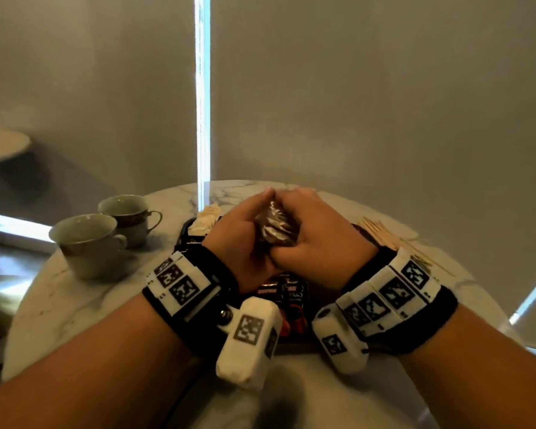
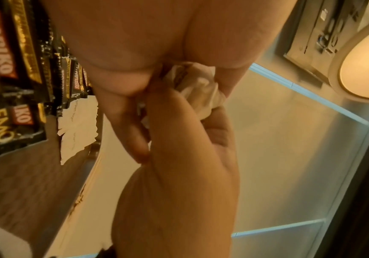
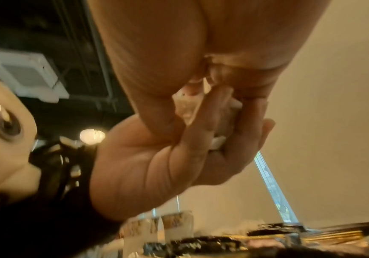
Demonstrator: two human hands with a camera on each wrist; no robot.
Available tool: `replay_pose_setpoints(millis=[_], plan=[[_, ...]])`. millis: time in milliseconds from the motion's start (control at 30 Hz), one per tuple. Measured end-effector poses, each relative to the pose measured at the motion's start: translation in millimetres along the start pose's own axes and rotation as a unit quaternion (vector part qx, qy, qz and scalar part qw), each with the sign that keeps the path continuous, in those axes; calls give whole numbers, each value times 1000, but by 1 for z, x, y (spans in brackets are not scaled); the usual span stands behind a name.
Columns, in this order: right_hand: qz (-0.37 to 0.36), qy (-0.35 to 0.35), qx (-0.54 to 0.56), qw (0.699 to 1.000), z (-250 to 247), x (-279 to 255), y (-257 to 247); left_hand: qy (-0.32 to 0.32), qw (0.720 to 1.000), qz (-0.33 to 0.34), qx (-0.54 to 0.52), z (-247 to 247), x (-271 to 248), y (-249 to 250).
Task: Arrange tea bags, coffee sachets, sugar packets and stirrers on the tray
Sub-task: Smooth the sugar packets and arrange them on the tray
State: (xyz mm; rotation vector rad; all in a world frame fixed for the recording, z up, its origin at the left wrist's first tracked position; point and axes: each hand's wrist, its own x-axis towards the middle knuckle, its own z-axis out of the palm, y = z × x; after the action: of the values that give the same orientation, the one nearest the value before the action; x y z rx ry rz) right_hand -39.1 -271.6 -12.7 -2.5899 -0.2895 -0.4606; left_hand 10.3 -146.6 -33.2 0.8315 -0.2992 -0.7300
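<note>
Above the dark tray [image 1: 184, 235], my left hand [image 1: 248, 224] and right hand [image 1: 313, 224] meet, and both grip one crumpled bunch of white-and-brown tea bags [image 1: 274, 229]. The left wrist view shows the bunch of tea bags [image 2: 199, 87] squeezed between the fingers of both hands. In the right wrist view only a sliver of the tea bags [image 3: 188, 108] shows. Black coffee sachets [image 1: 288, 292] lie on the tray below my wrists, and the coffee sachets [image 2: 13, 69] are fanned in a row. Pale sugar packets [image 1: 206, 219] sit at the tray's far left corner. Wooden stirrers [image 1: 381, 235] lie on the table to the right.
Two empty teacups [image 1: 87, 243] [image 1: 127, 215] stand on the round marble table [image 1: 75, 305] left of the tray. A grey wall or blind rises just behind the table's far edge. A bright strip of window [image 1: 202, 103] runs down it.
</note>
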Motion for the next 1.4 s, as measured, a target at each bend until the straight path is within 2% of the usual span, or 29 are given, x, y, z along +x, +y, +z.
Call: replay_pose_setpoints(millis=[100, 200, 333, 500, 700, 933, 1067, 1233, 1300, 1400], plan=[[23, -12, 105, 994, -8, -6, 5, 7, 1000, -13, 20, -8, 3, 1], [41, 1, 163, 986, -13, -8, 17, 21, 998, -22, 56, -13, 5, -1], [48, -50, 239, 969, -7, -13, 28, -23, 995, -44, 83, -15, 4, -7], [27, 26, 223, 974, -2, -18, 34, -37, 994, -48, 92, -16, 6, -13], [35, -26, 232, 972, 0, -24, 35, -49, 993, -58, 88, -12, 5, -16], [26, 38, 227, 973, 3, -22, 39, -50, 990, -84, 104, -10, 3, -14], [26, 36, 204, 978, 3, -22, 41, -70, 987, -105, 103, -13, 3, -12], [24, -3, 221, 975, -1, -27, 39, -48, 994, -62, 81, -9, 2, -14], [33, 14, 252, 967, 1, -25, 42, -28, 997, -39, 65, -11, 4, -13], [33, 80, 304, 949, 10, -21, 48, -21, 998, -8, 66, -12, 7, -11]])
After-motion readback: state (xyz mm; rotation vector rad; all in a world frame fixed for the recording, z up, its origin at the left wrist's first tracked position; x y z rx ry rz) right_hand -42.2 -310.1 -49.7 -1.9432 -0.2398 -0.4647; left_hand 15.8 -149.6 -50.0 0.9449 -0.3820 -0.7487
